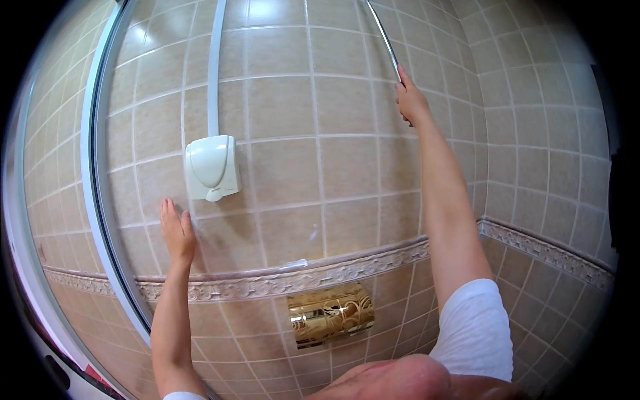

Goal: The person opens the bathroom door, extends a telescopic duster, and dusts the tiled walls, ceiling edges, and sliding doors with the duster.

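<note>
My right hand (412,101) is raised at the upper right, its fingers wrapped round a thin shiny metal pole (384,35). The pole slants up and leftward past the top edge, so its far end is hidden. At the left, my left hand (177,230) is held up at the tiled wall (280,167) with its fingers stretched out and holding nothing; whether the palm touches the tiles I cannot tell. Just above and right of it sits a white socket cover (212,167), with a pale cable channel (215,73) running upward from it.
A metal door frame (100,167) stands along the left. Below a raised decorative border (267,285), a gold patterned paper holder (331,315) is fixed to the wall. A small white object (295,264) lies on the border's ledge. The wall corner (485,160) is at the right.
</note>
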Tool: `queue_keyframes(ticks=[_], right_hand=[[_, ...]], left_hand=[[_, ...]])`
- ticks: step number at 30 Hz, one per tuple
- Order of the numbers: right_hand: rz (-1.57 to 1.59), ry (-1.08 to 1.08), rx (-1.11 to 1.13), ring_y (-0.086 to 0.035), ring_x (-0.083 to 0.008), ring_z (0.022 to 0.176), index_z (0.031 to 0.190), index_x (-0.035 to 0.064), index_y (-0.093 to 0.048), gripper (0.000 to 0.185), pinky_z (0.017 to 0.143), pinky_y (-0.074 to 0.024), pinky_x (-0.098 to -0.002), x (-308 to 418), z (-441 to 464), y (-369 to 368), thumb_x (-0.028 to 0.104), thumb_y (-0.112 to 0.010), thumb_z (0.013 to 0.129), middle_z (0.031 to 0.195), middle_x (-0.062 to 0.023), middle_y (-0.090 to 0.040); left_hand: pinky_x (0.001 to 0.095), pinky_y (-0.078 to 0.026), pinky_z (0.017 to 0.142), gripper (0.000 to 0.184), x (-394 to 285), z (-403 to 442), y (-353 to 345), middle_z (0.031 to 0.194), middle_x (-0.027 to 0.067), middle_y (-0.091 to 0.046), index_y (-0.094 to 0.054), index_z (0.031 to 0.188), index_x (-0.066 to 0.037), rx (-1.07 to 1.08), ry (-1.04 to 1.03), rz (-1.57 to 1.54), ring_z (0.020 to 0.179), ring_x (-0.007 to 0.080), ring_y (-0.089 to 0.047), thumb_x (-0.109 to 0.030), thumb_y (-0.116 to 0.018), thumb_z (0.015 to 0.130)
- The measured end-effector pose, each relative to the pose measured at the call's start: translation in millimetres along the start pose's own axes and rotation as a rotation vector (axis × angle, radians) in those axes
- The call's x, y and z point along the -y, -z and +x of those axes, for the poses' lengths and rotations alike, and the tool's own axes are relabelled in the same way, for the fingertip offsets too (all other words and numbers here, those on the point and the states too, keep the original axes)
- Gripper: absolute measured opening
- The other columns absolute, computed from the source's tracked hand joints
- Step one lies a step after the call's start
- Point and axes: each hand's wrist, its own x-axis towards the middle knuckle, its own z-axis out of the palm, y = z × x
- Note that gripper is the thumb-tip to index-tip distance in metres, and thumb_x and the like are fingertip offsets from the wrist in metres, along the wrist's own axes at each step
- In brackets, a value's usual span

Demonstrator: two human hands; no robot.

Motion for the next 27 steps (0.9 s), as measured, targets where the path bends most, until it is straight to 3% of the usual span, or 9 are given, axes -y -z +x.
queue_keyframes(ticks=[9,11,13,15,17,20,24,27], right_hand=[[0.017,-0.112,-0.118,-0.050,-0.0212,0.045,0.135,0.0390,-0.026,0.049,0.045,-0.0444,-0.0373,-89,12,27,0.028,-0.038,0.089,0.070,-0.0131,-0.058],[0.046,-0.090,-0.168,-0.041,-0.0143,0.040,0.136,0.0345,-0.026,0.048,0.036,-0.0366,-0.0310,-108,17,37,0.026,-0.038,0.090,0.064,-0.0058,-0.049],[0.047,-0.128,-0.181,-0.044,-0.0169,0.040,0.136,0.0359,-0.026,0.049,0.038,-0.0389,-0.0333,-125,26,51,0.027,-0.038,0.090,0.063,-0.0084,-0.051],[0.050,-0.169,-0.194,-0.046,-0.0195,0.040,0.136,0.0373,-0.025,0.049,0.040,-0.0411,-0.0356,-132,26,61,0.028,-0.037,0.089,0.062,-0.0110,-0.054],[0.199,-0.249,-0.185,-0.037,-0.0117,0.039,0.137,0.0346,-0.024,0.049,0.034,-0.0344,-0.0293,-136,21,73,0.025,-0.037,0.091,0.061,-0.0027,-0.042],[0.208,-0.316,-0.210,-0.035,-0.0103,0.040,0.137,0.0350,-0.023,0.048,0.034,-0.0335,-0.0272,-145,13,83,0.022,-0.035,0.092,0.061,-0.0018,-0.040],[0.250,-0.250,-0.201,-0.037,-0.0126,0.038,0.138,0.0315,-0.022,0.052,0.035,-0.0353,-0.0303,-154,11,79,0.021,-0.035,0.089,0.060,-0.0035,-0.043],[0.491,-0.199,-0.095,-0.037,-0.0120,0.040,0.139,0.0315,-0.018,0.055,0.035,-0.0359,-0.0285,-135,5,58,0.018,-0.035,0.089,0.062,-0.0025,-0.042]], left_hand=[[0.0416,-0.017,0.105,0.050,3,-3,-7,0.136,0.0235,-0.029,-0.033,0.128,0.006,0.010,-0.017,0.103,0.128,0.0369,-0.023,-0.023,-0.041,0.088],[0.0418,-0.018,0.105,0.050,1,-3,-9,0.137,0.0236,-0.028,-0.034,0.128,0.006,-0.018,-0.021,0.144,0.128,0.0374,-0.023,-0.022,-0.042,0.088],[0.0420,-0.018,0.105,0.050,1,-4,-9,0.137,0.0237,-0.027,-0.034,0.128,0.006,-0.023,-0.027,0.147,0.128,0.0374,-0.023,-0.022,-0.042,0.087],[0.0421,-0.018,0.105,0.051,3,-4,-11,0.137,0.0238,-0.027,-0.034,0.128,0.006,-0.027,-0.035,0.153,0.128,0.0375,-0.023,-0.021,-0.043,0.087],[0.0425,-0.018,0.105,0.052,6,-4,-13,0.137,0.0239,-0.026,-0.033,0.129,0.006,-0.026,-0.039,0.200,0.128,0.0372,-0.023,-0.022,-0.044,0.086],[0.0423,-0.017,0.105,0.053,5,-4,-13,0.137,0.0240,-0.026,-0.032,0.129,0.006,-0.025,-0.053,0.226,0.129,0.0371,-0.022,-0.023,-0.045,0.086],[0.0428,-0.018,0.105,0.055,2,-5,-14,0.138,0.0236,-0.025,-0.030,0.130,0.005,-0.014,-0.043,0.282,0.129,0.0366,-0.021,-0.024,-0.045,0.086],[0.0435,-0.017,0.105,0.056,0,-7,-17,0.138,0.0229,-0.025,-0.030,0.131,0.004,-0.029,-0.027,0.323,0.130,0.0359,-0.021,-0.025,-0.046,0.086]])
